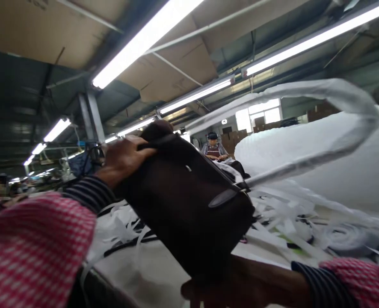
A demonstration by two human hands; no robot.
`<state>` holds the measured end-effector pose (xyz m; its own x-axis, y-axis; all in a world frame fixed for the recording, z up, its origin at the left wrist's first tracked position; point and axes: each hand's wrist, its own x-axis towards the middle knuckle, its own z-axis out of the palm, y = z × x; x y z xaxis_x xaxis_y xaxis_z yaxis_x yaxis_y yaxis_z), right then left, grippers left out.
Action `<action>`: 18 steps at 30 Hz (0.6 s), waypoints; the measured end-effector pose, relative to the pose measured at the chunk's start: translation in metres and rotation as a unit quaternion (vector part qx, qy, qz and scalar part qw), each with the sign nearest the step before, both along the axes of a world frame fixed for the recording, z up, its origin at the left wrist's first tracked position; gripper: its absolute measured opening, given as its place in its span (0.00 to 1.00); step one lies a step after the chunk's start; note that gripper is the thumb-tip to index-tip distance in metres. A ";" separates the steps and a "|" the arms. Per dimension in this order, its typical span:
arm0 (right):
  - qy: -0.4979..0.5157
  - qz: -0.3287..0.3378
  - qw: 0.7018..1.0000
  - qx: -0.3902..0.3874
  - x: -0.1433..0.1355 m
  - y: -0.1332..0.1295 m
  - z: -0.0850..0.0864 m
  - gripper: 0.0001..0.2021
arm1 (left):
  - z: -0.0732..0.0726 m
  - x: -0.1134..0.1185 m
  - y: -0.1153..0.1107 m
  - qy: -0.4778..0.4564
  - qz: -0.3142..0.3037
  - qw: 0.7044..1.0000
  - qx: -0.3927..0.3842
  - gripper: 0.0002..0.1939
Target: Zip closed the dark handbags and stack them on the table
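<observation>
You hold the black bag [189, 192] tilted above the table [138, 265] — left hand [125, 156] clamped on its upper end, right hand [220, 284] clamped on its lower — probably to steady its weight; its wrapped handle [337, 90] loops out above the table, likely sleeved against scuffs; no brand is readable; the small pale mark [188, 168] is too blurred.

High above the left hand [125, 158] I see a long tube light [144, 42] glaring under brown panels [176, 60], with more lamps [57, 129] trailing back under the dark roof [10, 94]. A grey post [95, 115] rises behind that hand. Deeper in the room, above the right hand [221, 280], white daylight fills a window [271, 116] over brown boxes [236, 139]. Below the left hand spreads a pale tabletop [138, 263].
</observation>
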<state>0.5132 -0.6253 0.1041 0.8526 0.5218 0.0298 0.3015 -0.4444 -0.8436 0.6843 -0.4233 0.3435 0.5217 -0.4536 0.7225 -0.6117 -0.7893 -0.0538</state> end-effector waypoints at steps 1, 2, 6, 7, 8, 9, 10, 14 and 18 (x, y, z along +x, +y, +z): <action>0.051 -0.029 0.998 0.023 0.003 -0.010 -0.009 0.31 | -0.026 0.009 -0.028 0.026 -0.016 0.999 0.013 0.31; 0.107 -0.064 0.991 0.052 0.009 -0.019 -0.018 0.34 | -0.057 0.018 -0.054 0.049 -0.036 0.997 0.037 0.31; 0.321 -0.258 0.893 0.184 0.047 -0.049 -0.054 0.40 | -0.196 0.037 -0.111 0.167 -0.123 0.963 0.169 0.24; 0.344 -0.295 0.865 0.215 0.058 -0.054 -0.059 0.39 | -0.222 0.036 -0.112 0.185 -0.137 0.955 0.185 0.20; 0.351 -0.324 0.844 0.245 0.067 -0.058 -0.063 0.38 | -0.241 0.034 -0.106 0.194 -0.145 0.952 0.186 0.19; 0.345 -0.344 0.830 0.272 0.073 -0.061 -0.065 0.36 | -0.254 0.029 -0.096 0.200 -0.154 0.950 0.184 0.20; 0.332 -0.360 0.821 0.292 0.076 -0.062 -0.065 0.34 | -0.261 0.023 -0.079 0.202 -0.158 0.951 0.175 0.20; 0.283 -0.341 0.852 0.280 0.062 -0.054 -0.060 0.27 | -0.270 -0.013 0.042 0.163 -0.177 0.961 0.138 0.18; 0.203 -0.164 0.961 0.096 0.033 -0.032 -0.057 0.21 | -0.314 -0.086 0.242 0.126 -0.037 0.978 0.163 0.20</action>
<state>0.5462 -0.6575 0.0468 0.9321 0.2407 -0.2707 -0.1991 -0.2837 -0.9380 0.5980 -0.1814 0.0298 0.6216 -0.6816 0.3861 -0.6926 -0.7084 -0.1355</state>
